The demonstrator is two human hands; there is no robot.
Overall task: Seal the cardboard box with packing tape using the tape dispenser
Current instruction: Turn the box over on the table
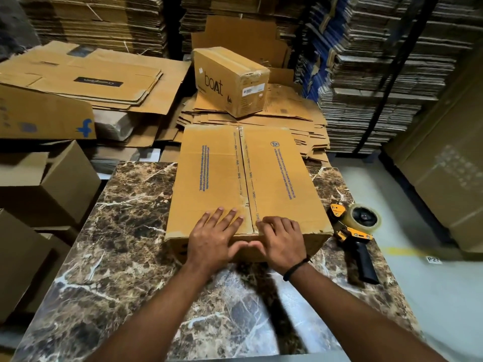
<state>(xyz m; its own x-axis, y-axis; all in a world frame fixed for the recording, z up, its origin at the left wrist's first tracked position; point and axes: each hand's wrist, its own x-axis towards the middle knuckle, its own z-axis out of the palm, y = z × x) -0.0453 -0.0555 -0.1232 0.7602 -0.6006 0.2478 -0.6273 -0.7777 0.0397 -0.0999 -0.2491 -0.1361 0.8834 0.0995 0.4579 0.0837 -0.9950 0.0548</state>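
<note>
Cardboard box (243, 178) lengthwise away; seam likewise.

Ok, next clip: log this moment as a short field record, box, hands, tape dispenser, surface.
box: cardboard box on marble table, flaps closed, centre seam visible
left hand: left hand flat, pressing near edge left of seam
right hand: right hand pressing right of seam, black wristband
tool: tape dispenser lying on table right of box, untouched

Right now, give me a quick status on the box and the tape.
Left hand and right hand flat on the box, near edge. Flaps closed, centre seam showing. Tape dispenser lying untouched on the table, right of box. Nothing in the way.
</note>
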